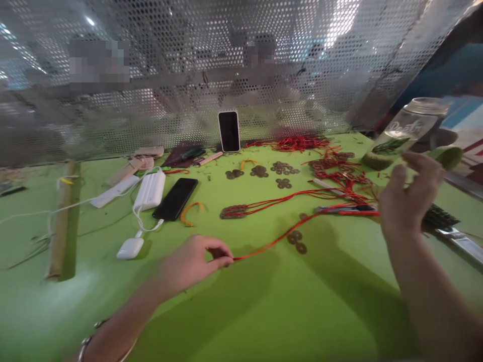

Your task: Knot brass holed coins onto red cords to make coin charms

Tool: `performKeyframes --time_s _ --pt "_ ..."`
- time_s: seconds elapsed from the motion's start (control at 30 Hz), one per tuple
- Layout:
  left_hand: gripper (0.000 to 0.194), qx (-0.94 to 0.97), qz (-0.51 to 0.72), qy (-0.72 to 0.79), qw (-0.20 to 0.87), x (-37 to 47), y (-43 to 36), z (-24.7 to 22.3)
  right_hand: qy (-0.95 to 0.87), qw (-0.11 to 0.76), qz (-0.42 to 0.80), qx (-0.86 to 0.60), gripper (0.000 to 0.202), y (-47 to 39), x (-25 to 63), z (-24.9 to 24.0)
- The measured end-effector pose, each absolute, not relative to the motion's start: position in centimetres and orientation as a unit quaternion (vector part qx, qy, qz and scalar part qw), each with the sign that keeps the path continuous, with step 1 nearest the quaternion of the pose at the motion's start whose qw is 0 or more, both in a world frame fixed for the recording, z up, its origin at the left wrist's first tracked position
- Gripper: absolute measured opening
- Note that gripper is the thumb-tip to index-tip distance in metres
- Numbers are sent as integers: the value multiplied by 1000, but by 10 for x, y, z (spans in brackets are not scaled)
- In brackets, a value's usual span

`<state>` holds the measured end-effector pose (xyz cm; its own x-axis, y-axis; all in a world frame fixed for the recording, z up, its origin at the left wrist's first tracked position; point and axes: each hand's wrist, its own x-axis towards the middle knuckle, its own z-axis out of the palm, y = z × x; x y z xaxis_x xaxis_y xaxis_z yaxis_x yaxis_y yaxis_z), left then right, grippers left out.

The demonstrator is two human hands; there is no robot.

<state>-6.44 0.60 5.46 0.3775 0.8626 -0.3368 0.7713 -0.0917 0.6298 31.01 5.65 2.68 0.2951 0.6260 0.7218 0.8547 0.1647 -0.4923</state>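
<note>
Between thumb and forefinger, my left hand point(199, 259) pinches the end of a red cord point(273, 244). The cord runs up and right across the table, over a box cutter point(347, 209), towards my right hand point(409, 196). That hand is raised at the right, thumb and fingers apart, with nothing visible in it; whether the cord touches it is hidden. Just beyond the cord lie a few loose holed coins point(297, 236). Farther up, a row of coins point(234, 211) is strung on red cords. Several coin clusters point(284, 183) lie behind it.
A phone point(229, 131) stands against the perforated metal screen point(169, 110). To the left lie a black phone point(176, 199), a white power bank point(150, 190), an earbud case point(130, 248) and a bamboo strip point(61, 226). Red cords point(298, 144) pile up behind. A glass jar point(407, 125) stands right.
</note>
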Motion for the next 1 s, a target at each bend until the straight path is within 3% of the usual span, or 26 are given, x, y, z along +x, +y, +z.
performKeyframes --time_s 0.03,0.07,0.13,0.27,0.33,0.47,0.57,0.8,1.0 --pt "21 735 62 556 384 -61 7 56 -600 500 -103 -616 35 48 284 31" --pt "20 735 68 554 385 -57 8 56 -681 479 10 -554 31 38 256 34" --pt "19 737 86 542 394 -52 11 54 -778 398 110 -474 22 20 201 35" --pt "17 730 123 535 407 -47 15 46 -843 221 309 -382 44 -1 139 24" --pt "16 726 128 540 407 -47 15 41 -840 159 328 -402 47 -3 133 17" --pt "15 715 136 537 427 -49 12 35 -852 82 250 -453 36 0 140 10" --pt "14 692 172 525 464 -50 9 32 -852 113 244 -449 28 1 144 6" --pt "26 641 299 517 483 -54 -2 26 -826 300 261 -399 11 -3 149 -2" --pt "39 661 339 474 474 -56 -4 23 -786 354 300 -408 5 -4 152 5"
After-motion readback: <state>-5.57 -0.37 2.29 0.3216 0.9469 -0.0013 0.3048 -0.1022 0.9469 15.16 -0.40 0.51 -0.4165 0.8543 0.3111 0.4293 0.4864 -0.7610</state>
